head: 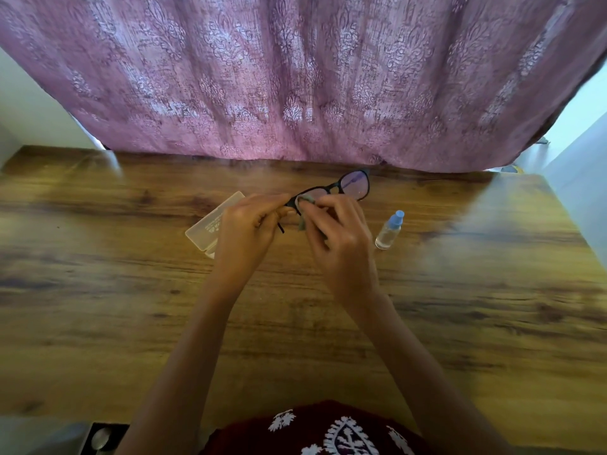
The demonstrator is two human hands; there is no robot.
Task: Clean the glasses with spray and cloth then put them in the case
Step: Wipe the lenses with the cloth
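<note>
Your patterned top sits nearest. Over the worktop your left hand pinches the glasses by the hinge, and your right hand pinches the cloth on one lens. Frame is likely light and brittle: hold the rims, not the lenses. Case lies left, spray bottle right.

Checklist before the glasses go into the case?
1. Left hand grips glasses by the frame end: ok.
2. Right hand pinches cloth on one lens: ok.
3. Other lens clean: cannot tell.
4. Case open: cannot tell, partly hidden behind the left hand.
5. Spray bottle upright on table, apart from both hands: ok.
</note>
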